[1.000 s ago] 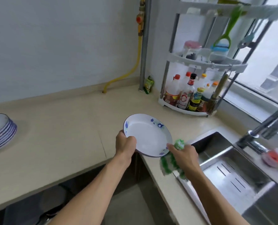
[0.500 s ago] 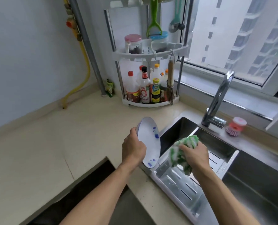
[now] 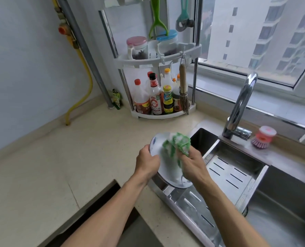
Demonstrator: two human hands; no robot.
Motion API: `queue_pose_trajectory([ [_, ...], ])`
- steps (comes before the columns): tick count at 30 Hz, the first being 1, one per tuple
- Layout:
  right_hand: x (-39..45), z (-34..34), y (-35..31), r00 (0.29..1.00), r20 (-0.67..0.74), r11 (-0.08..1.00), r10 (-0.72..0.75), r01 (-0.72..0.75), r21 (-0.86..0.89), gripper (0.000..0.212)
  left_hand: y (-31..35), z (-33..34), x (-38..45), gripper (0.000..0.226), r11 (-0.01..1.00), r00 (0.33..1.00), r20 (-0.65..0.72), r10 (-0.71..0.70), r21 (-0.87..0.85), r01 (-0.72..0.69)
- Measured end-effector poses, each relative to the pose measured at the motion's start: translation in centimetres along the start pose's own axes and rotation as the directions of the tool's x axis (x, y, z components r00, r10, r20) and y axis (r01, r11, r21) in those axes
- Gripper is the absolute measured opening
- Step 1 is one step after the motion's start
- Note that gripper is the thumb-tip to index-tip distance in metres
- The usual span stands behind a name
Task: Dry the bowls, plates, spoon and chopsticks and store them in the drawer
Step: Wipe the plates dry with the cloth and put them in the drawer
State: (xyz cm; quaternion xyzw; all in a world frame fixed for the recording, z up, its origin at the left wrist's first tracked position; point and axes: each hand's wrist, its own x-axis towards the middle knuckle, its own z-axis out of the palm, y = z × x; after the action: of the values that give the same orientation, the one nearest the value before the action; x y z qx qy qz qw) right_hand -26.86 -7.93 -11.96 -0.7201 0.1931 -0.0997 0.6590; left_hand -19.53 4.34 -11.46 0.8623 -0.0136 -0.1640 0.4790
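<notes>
A white plate (image 3: 167, 172) with small blue marks is held tilted over the counter's corner beside the sink. My left hand (image 3: 148, 162) grips its left rim, fingers curled round the edge. My right hand (image 3: 192, 164) grips a bunched green-and-white cloth (image 3: 176, 145) and presses it against the plate's face. The cloth covers the plate's upper right part. Bowls, spoon and chopsticks are out of sight.
A steel sink (image 3: 255, 202) with a slotted drain tray (image 3: 232, 173) lies to the right, a tap (image 3: 241, 107) and a pink dish brush (image 3: 263, 137) behind it. A corner rack (image 3: 159, 57) with several bottles stands at the back. A dark opening (image 3: 101, 209) gapes below the beige counter (image 3: 59, 157).
The view swung right from the counter to the sink. The plate was turned upright, then my right hand brought the cloth from beside the plate onto its face.
</notes>
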Motion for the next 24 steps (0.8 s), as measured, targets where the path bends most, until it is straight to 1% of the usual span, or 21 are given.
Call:
queue_pose_trajectory([
  [1,0.4,0.8,0.0,0.998,0.063,0.996,-0.005,0.01,-0.092,0.023,-0.2,0.1,0.1,0.024,0.996,0.999,0.034,-0.015,-0.092,0.018],
  [2,0.9,1.6,0.1,0.992,0.129,0.972,0.0,0.03,-0.233,0.033,-0.4,0.4,0.1,0.022,0.986,0.998,0.061,-0.011,-0.167,0.021],
  [3,1.3,2.0,0.3,0.981,0.193,0.92,0.027,0.051,-0.388,0.05,-0.5,0.5,-0.1,0.023,0.976,0.997,0.077,0.004,-0.219,0.013],
  [4,1.3,2.3,0.3,0.965,0.256,0.874,0.053,0.079,-0.48,0.064,-0.5,0.5,-0.1,0.028,0.97,0.996,0.083,0.012,-0.244,0.008],
  [5,1.1,2.4,0.3,0.943,0.327,0.858,0.062,0.117,-0.5,0.072,-0.4,0.3,0.0,0.032,0.966,0.997,0.081,0.009,-0.258,0.012],
  [6,0.7,2.5,0.2,0.911,0.41,0.862,0.042,0.174,-0.476,0.074,-0.5,-0.1,0.3,0.036,0.962,0.997,0.079,-0.004,-0.272,0.025],
  [7,0.1,2.4,0.1,0.873,0.486,0.875,0.025,0.217,-0.434,0.072,-0.7,-0.4,0.8,0.039,0.957,0.997,0.079,-0.019,-0.287,0.041],
  [8,-0.6,2.2,0.1,0.839,0.544,0.884,0.023,0.237,-0.403,0.065,-0.9,-0.8,1.2,0.041,0.956,0.996,0.081,-0.027,-0.289,0.049],
  [10,-0.9,1.7,0.5,0.798,0.601,0.855,0.041,0.283,-0.434,0.057,-1.3,-1.2,1.6,0.04,0.965,0.997,0.077,-0.025,-0.257,0.044],
  [11,-0.3,1.7,0.8,0.799,0.598,0.822,0.057,0.303,-0.483,0.057,-1.4,-1.1,1.6,0.038,0.972,0.998,0.065,-0.015,-0.234,0.03],
  [13,1.9,2.3,1.8,0.852,0.52,0.737,0.051,0.32,-0.596,0.055,-1.3,-0.6,1.2,0.036,0.982,0.999,0.04,0.01,-0.19,-0.002],
  [14,2.8,2.7,2.0,0.891,0.451,0.727,0.053,0.275,-0.629,0.055,-1.1,-0.2,1.0,0.036,0.986,0.999,0.026,0.028,-0.167,-0.023],
  [15,3.2,3.2,1.9,0.919,0.391,0.742,0.045,0.232,-0.63,0.057,-0.9,0.0,1.1,0.037,0.989,0.999,0.005,0.042,-0.142,-0.041],
  [16,3.2,3.7,2.0,0.928,0.372,0.766,0.01,0.232,-0.599,0.058,-0.7,0.0,1.3,0.038,0.99,0.998,-0.019,0.057,-0.126,-0.059],
  [18,2.1,4.1,1.9,0.897,0.439,0.83,-0.06,0.289,-0.477,0.059,-0.3,-0.6,1.9,0.039,0.99,0.997,-0.029,0.074,-0.121,-0.077],
  [19,1.5,4.0,2.1,0.872,0.485,0.85,-0.07,0.306,-0.428,0.057,-0.4,-0.9,2.1,0.039,0.99,0.996,-0.015,0.084,-0.114,-0.085],
  [20,1.5,3.9,2.6,0.855,0.513,0.844,-0.071,0.325,-0.425,0.056,-0.4,-1.1,2.1,0.039,0.989,0.995,0.007,0.101,-0.107,-0.1],
  [21,2.1,3.9,3.0,0.858,0.508,0.823,-0.075,0.341,-0.454,0.055,-0.4,-1.1,2.0,0.038,0.989,0.992,0.031,0.12,-0.093,-0.117],
  [22,3.0,4.0,3.5,0.882,0.467,0.816,-0.061,0.313,-0.486,0.057,-0.4,-1.1,1.8,0.037,0.988,0.989,0.053,0.14,-0.079,-0.135],
  [23,3.8,4.1,3.3,0.927,0.374,0.84,-0.019,0.218,-0.497,0.061,-0.3,-1.0,1.7,0.037,0.986,0.986,0.062,0.157,-0.07,-0.153],
  [24,4.3,4.3,3.1,0.958,0.286,0.861,0.02,0.129,-0.491,0.065,-0.2,-0.8,1.6,0.037,0.984,0.983,0.064,0.171,-0.069,-0.167],
])
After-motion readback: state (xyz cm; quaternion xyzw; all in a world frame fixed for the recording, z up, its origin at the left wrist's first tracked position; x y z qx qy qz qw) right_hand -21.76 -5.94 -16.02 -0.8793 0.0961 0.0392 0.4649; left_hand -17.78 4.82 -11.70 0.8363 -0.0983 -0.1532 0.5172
